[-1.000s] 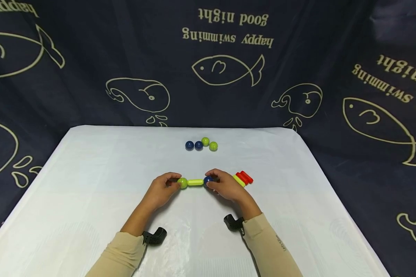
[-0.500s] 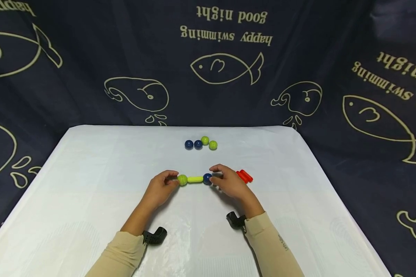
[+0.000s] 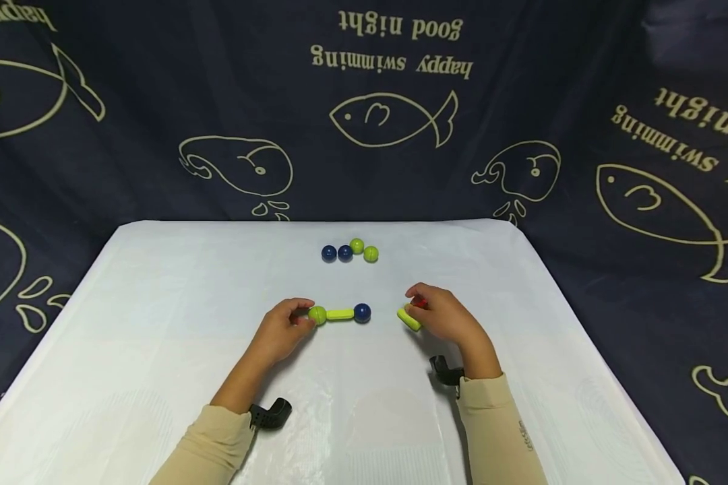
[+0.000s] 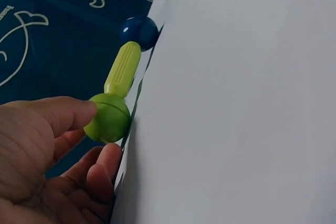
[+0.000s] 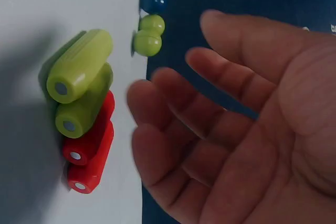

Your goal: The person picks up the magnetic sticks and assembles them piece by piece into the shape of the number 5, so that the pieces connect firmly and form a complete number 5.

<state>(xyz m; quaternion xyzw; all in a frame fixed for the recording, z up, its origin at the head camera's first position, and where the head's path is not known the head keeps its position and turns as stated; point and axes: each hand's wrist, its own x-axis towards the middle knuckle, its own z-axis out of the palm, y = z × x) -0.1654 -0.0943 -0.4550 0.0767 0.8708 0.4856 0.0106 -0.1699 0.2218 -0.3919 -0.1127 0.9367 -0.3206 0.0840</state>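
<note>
Green ball [image 4: 109, 120] pinched in L hand [image 3: 281, 332]; R hand [image 3: 447, 316] half-spread, gripping nothing, nr rods [image 5: 85, 107].

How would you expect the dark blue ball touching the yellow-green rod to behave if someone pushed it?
Being round, the dark blue ball would probably tend to roll. It may drag the yellow-green rod along, as the two touch. Its glossy highlight suggests a smooth, perhaps slippery surface.
</note>
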